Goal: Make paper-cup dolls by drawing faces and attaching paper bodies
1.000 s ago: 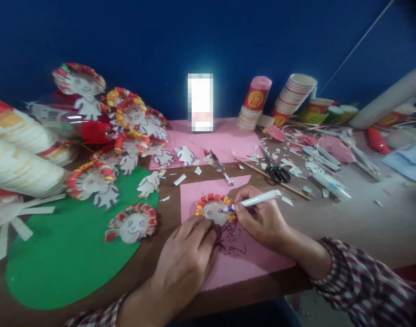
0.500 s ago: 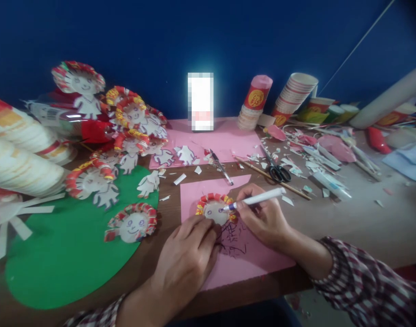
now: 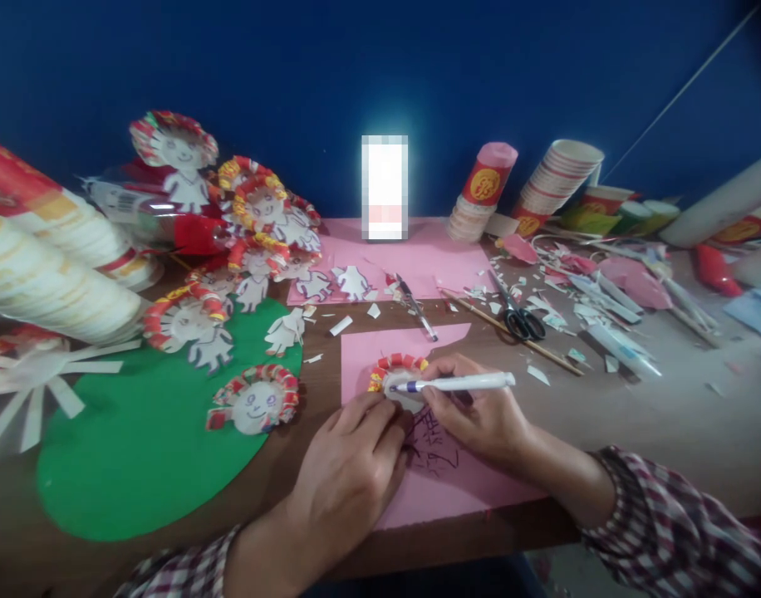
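My right hand (image 3: 473, 411) grips a white marker (image 3: 459, 383), its tip on a small round paper face (image 3: 398, 380) with a red and yellow curled rim. The face lies on a pink sheet (image 3: 436, 473) marked with dark scribbles. My left hand (image 3: 349, 469) rests on the sheet with its fingers pressing the face's lower edge, holding it still. Both arms wear plaid sleeves.
A green paper disc (image 3: 137, 465) at left carries finished paper-face figures (image 3: 254, 403). Stacks of paper cups (image 3: 50, 266) lie at far left, more cups (image 3: 558, 178) at the back. Scissors (image 3: 521, 320), a stick, a pen (image 3: 418, 309) and paper scraps litter the table's right side.
The marker has swung flatter and its tip moved left across the paper face. My left fingers slid up closer to the face. The camera view shifted slightly right.
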A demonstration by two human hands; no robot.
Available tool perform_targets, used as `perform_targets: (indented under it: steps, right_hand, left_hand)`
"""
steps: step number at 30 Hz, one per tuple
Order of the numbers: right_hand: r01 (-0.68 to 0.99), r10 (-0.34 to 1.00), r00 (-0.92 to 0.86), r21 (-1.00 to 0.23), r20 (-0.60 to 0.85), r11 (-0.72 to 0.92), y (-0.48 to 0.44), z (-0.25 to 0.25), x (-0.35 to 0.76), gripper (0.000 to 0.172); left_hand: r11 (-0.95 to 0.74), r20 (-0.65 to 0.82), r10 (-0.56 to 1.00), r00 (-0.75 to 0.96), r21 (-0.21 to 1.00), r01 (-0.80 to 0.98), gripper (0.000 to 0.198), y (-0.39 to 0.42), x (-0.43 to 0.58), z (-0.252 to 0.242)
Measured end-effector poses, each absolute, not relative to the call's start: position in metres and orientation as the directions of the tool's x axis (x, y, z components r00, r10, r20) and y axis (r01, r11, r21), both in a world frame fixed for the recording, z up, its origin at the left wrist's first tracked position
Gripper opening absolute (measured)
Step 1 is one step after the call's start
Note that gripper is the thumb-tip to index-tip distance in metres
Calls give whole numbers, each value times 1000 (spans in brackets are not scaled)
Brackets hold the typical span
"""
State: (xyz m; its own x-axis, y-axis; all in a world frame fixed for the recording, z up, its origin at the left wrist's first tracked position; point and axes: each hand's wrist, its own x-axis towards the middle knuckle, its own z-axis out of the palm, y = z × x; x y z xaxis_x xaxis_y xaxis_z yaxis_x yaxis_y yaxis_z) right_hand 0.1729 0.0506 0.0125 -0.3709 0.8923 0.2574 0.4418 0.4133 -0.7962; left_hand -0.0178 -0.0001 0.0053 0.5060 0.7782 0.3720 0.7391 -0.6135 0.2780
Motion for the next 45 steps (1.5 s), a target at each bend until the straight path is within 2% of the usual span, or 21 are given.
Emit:
perform_targets:
  steps: [23, 27, 31, 34, 45]
  right_hand:
    - [504, 876, -403, -734, 266, 455, 54, 12, 172, 5]
    - [463, 897, -367, -787, 248, 407, 53, 13, 172, 6]
    - [411, 944, -255, -861, 208, 301, 52, 18, 172, 4]
    - [412, 952, -206, -863, 226, 294, 54, 22, 174, 7]
    - [467, 952, -226, -835, 206, 291, 57, 21, 177, 7]
  left_hand:
    - [-615, 373, 775, 510, 260, 744, 17, -1, -18, 4]
    - [-613, 367, 779, 509, 274, 741, 18, 0, -18, 4]
    - [-615, 362, 778, 513, 277, 738, 20, 0, -18, 5]
    - [-617, 355, 778, 518, 278, 736, 20, -1, -18, 4]
    - [-628, 404, 758, 512, 239, 741, 20, -1, -18, 1]
